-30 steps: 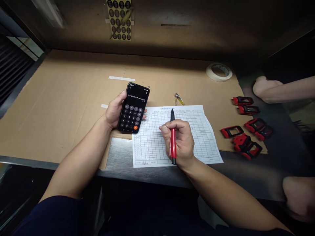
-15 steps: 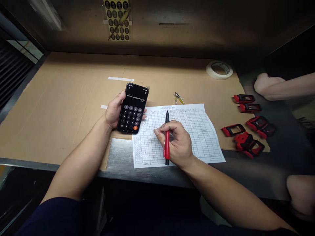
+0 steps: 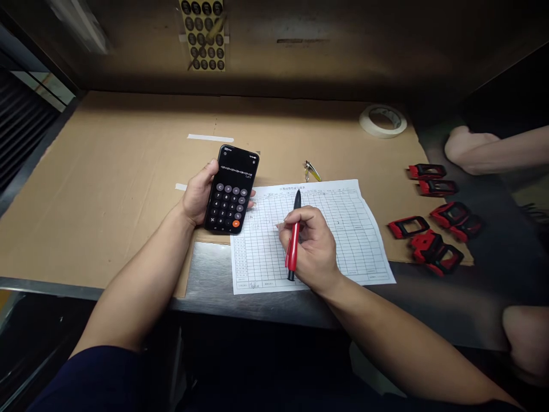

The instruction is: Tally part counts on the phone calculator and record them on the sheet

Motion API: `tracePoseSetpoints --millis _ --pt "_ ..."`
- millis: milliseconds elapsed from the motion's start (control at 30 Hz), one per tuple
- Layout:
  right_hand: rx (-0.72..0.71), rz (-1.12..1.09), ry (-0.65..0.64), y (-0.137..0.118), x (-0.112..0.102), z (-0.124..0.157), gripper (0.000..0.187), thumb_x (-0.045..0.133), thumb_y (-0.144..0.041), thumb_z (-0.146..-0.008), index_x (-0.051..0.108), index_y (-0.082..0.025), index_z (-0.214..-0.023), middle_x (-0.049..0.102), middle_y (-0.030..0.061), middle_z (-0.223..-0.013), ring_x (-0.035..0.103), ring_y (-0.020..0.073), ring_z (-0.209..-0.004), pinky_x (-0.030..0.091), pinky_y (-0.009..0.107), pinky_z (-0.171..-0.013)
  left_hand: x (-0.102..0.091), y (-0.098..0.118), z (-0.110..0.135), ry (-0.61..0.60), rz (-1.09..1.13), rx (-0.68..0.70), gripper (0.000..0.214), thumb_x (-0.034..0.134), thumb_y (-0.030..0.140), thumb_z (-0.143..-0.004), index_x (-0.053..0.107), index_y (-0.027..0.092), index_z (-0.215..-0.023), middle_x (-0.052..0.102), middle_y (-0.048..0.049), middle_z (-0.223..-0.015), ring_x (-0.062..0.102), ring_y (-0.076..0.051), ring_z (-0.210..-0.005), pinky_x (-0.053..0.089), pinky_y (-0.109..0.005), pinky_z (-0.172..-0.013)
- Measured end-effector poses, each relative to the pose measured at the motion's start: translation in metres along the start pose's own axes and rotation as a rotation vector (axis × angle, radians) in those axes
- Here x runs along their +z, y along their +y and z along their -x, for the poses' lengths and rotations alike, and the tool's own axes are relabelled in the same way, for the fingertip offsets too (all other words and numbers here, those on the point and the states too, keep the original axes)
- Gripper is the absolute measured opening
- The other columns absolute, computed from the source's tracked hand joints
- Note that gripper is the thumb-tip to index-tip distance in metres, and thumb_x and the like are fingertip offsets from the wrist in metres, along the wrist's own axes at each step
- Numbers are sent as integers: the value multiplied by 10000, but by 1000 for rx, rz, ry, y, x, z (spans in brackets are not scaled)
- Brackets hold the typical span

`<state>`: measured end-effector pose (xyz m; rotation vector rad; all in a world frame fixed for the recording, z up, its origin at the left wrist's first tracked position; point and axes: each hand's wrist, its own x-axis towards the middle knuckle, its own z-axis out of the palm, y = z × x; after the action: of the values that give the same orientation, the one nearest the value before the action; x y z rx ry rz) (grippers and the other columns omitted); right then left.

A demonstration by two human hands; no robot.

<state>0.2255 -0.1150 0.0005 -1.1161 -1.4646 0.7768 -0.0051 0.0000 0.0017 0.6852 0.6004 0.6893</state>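
Observation:
A black smartphone [image 3: 231, 191] with a calculator on its screen is gripped in my left hand [image 3: 198, 191], the thumb along its left edge and fingertips showing past its right edge. My right hand [image 3: 315, 249] is closed round a red and black pen [image 3: 294, 246], its dark end pointing away from me. Beneath both is a printed paper form [image 3: 355, 252] with a grid of rows and columns. The phone covers the form's upper left corner, and my right hand hides part of its middle. Some handwriting shows at the form's lower left.
Cardboard [image 3: 128, 171] covers much of the metal table [image 3: 210, 269]. Behind the form lie a nail clipper [image 3: 312, 170] and a roll of tape [image 3: 383, 121]. Several red and black plastic parts [image 3: 407, 227] sit at right, near another person's arm [image 3: 480, 146]. A sticker sheet [image 3: 205, 37] hangs on the back wall.
My right hand has shifted slightly right, and the pen now leans more to the right at its far end. My left hand and the phone look unmoved.

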Motion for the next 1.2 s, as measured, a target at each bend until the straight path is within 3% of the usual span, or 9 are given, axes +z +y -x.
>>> tracePoseSetpoints --millis 200,333,633,967,1100,1200 --pt "113 -31 4 4 -1 1 237 634 -121 -854 576 -280 -1020 618 -33 -870 619 159 -752 558 372 -764 3 1 1 18 -19 8 825 481 818 -914 684 93 -1251 802 -201 -1099 811 -340 -949 645 -457 -886" --pt "136 -70 -13 4 0 2 248 622 -123 -862 560 -291 -1033 596 -61 -788 589 145 -677 537 355 -723 0 1 1 -2 -13 1 844 451 821 -924 683 87 -1269 795 -215 -1127 806 -354 -973 643 -468 -898" --pt "146 15 16 -3 1 -1 215 729 -222 -864 573 -277 -1001 618 -41 -861 623 150 -760 537 334 -709 -2 1 1 -16 -1 -2 843 412 813 -945 683 90 -1281 794 -213 -1134 802 -364 -994 637 -481 -915" --pt "125 -20 20 -6 1 -1 232 785 -345 -905 567 -275 -941 555 -56 -733 532 132 -604 475 302 -573 1 1 0 4 -12 11 808 433 791 -943 684 93 -1263 799 -206 -1110 807 -357 -968 633 -492 -942" --pt "157 -100 53 -6 1 2 292 680 -507 -996 560 -266 -883 528 -55 -645 560 153 -584 535 337 -604 1 1 0 3 -11 15 775 450 766 -947 683 100 -1266 803 -202 -1097 811 -350 -952 642 -485 -923" --pt "167 -186 81 -7 2 3 312 591 -529 -1037 582 -263 -876 521 -66 -588 574 156 -559 598 380 -684 2 1 1 14 -7 14 766 459 764 -943 680 102 -1259 805 -204 -1088 814 -344 -936 650 -470 -897"
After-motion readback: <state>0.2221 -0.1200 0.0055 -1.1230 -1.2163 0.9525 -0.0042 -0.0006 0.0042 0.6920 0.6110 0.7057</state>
